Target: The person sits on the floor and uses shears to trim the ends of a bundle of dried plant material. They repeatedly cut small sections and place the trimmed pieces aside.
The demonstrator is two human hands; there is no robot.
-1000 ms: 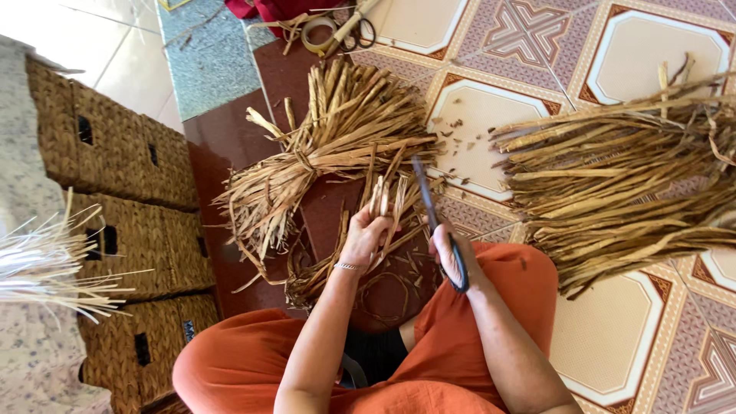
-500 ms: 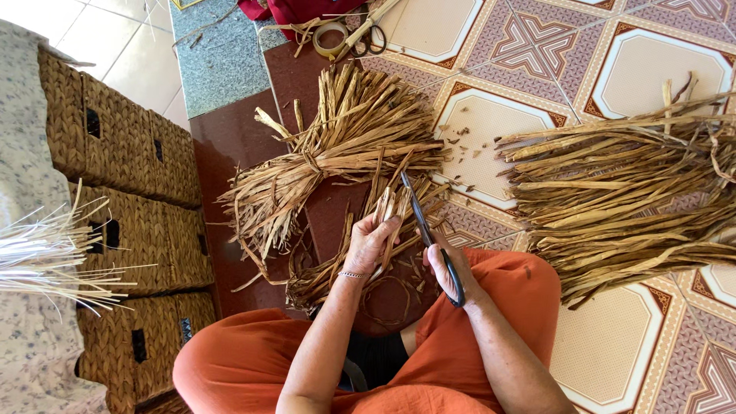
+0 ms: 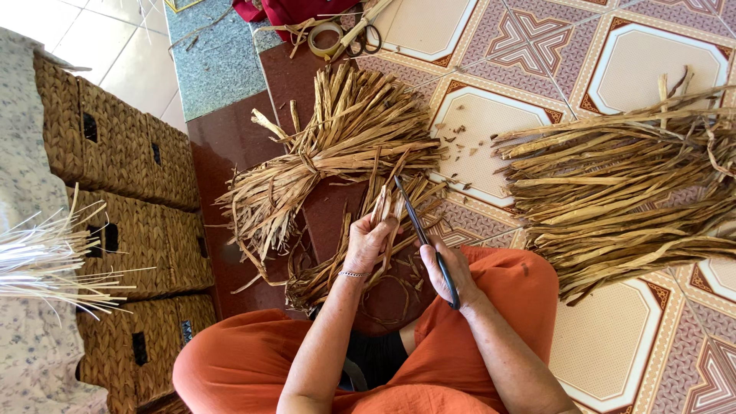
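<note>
L hand (image 3: 368, 241): grip closed round dry straw strips (image 3: 381, 205), centre frame, ends fanned up for blades.
R hand (image 3: 448, 268): grip wrapped on black scissors (image 3: 420, 230), tips at strips.
Tied bundle (image 3: 337, 153): upper centre.
Loose pile (image 3: 621, 184): right, on floor.

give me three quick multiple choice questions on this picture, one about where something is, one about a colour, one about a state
1. Where does the roll of tape lie?
A. at the top, beside the spare scissors
B. on the woven baskets
C. on the person's lap

2. What colour are the person's trousers?
A. blue
B. orange
C. white

3. What is the state of the fibre bundle lying ahead of the hands?
A. loose and scattered
B. tied around its middle
C. packed in a basket

Answers:
1 A, the tape sits by the scissors near the top edge.
2 B, both knees show orange cloth.
3 B, a strand binds it at the waist, so both ends fan out.
</note>
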